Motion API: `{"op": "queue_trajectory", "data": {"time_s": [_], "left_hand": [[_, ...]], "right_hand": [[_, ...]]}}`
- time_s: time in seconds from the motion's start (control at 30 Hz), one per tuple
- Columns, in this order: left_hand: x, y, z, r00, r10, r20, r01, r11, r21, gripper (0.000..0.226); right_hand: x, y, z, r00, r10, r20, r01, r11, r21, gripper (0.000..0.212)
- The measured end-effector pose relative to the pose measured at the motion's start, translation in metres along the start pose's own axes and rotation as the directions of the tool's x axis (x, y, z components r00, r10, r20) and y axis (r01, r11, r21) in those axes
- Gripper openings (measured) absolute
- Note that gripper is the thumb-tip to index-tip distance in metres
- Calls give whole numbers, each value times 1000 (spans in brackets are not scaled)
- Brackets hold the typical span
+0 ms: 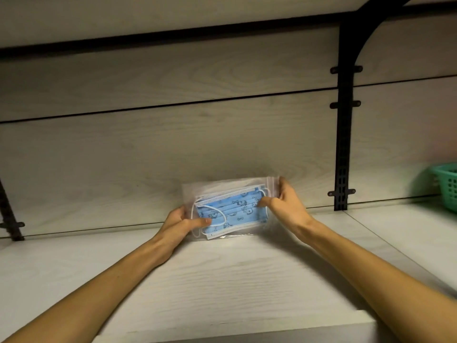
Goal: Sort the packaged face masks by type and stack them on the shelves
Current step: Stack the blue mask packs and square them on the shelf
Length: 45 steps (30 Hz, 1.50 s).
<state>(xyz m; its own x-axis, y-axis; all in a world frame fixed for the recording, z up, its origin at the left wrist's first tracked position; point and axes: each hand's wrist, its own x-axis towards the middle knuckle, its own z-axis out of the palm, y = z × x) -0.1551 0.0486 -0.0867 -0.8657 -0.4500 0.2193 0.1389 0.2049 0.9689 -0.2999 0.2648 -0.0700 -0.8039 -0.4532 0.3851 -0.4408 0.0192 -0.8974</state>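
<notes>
Blue patterned masks in a clear plastic mask packet [230,211] are held at the back of the pale wood-grain shelf [222,280], up against the shelf's back panel [173,157]. Packet's long axis runs left-right, roughly parallel to that panel, tilted with the right end higher. Left hand [181,225] pinches the packet's lower left end, thumb on the front face. Right hand [282,199] pinches the upper right end near the zip edge, fingers curled over it. Both hands equally near; one at each short end. Lower edge appears to touch or sit just above the shelf; cannot tell which. Green basket [447,185] stands well to the right of the packet, beyond the black bracket [343,144]. Judgement: packet is being set down; next, lower the right end flat and release.
</notes>
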Motion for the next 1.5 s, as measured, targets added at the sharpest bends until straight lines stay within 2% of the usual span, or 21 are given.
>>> {"op": "queue_trajectory", "data": {"time_s": [0.13, 0.27, 0.37, 0.47, 0.57, 0.8, 0.93, 1.0, 1.07, 1.2, 1.27, 1.4, 1.5], "left_hand": [[2, 2, 2, 998, 48, 46, -43, 992, -116, 53], [4, 1, 8, 999, 34, 8, -32, 981, -194, 51], [7, 3, 7, 1000, -9, -18, 4, 959, -285, 50], [10, 4, 3, 998, -21, -51, 4, 949, -314, 36], [10, 3, 4, 999, -24, -29, 15, 956, -294, 41], [6, 1, 12, 999, 7, 34, 1, 971, -238, 50], [8, 0, 13, 1000, 2, 2, -1, 972, -236, 45], [8, -1, 13, 1000, -5, -21, -1, 968, -250, 42], [9, -2, 12, 1000, -15, -24, 9, 968, -252, 43], [11, -4, 11, 999, -45, -21, 37, 958, -286, 42], [10, -2, 13, 998, -62, -12, 56, 953, -299, 41], [4, -2, 13, 996, -93, 19, 94, 969, -228, 38], [2, -5, 14, 998, -62, -33, 57, 990, -126, 24]], "right_hand": [[-2, 0, 1, 998, -2, -59, -3, 996, -88, 49], [-4, 4, 3, 989, -4, -146, -18, 988, -151, 43], [-2, 2, 8, 988, 35, -149, -36, 999, -8, 43], [2, -1, 10, 984, 70, -164, -53, 993, 104, 44], [2, 1, 10, 985, 67, -162, -50, 993, 104, 31], [0, 7, 16, 994, 59, -92, -54, 997, 52, 37], [-2, 10, 11, 998, -5, -70, -4, 991, -131, 23], [-3, 12, 10, 998, -30, -55, 21, 987, -157, 21], [-4, 12, 12, 999, -25, -47, 19, 994, -110, 24], [-4, 8, 13, 992, 100, -81, -88, 985, 148, 33], [-3, 5, 10, 986, 141, -87, -121, 971, 204, 33], [-8, -1, 9, 990, 140, -30, -134, 979, 155, 28], [-11, -2, 11, 997, 72, -16, -70, 994, 84, 21]]}}
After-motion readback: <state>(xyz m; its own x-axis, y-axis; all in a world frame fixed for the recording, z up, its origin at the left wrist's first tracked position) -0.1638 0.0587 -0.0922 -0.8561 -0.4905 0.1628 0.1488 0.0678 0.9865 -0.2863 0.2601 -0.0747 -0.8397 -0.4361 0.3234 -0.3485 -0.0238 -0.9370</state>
